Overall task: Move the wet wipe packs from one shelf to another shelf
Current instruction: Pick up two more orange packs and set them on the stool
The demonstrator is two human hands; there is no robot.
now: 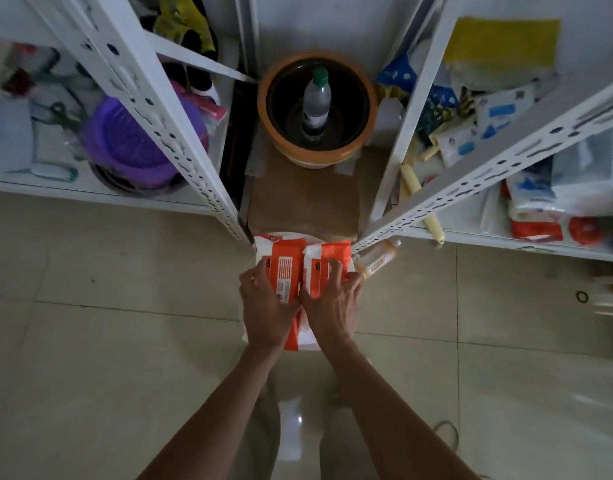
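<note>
Two orange-and-white wet wipe packs lie side by side low in the middle of the head view, between two white shelf units. My left hand grips the left pack. My right hand lies over the right pack with its fingers spread across the top. Both packs rest on a white round surface whose rim shows behind them. More orange-and-white packs lie on the right shelf.
The left shelf holds a purple basket and scissors. An orange-rimmed pot with a plastic bottle stands on cardboard between the units. A small orange bottle lies beside the right pack. Tiled floor all around.
</note>
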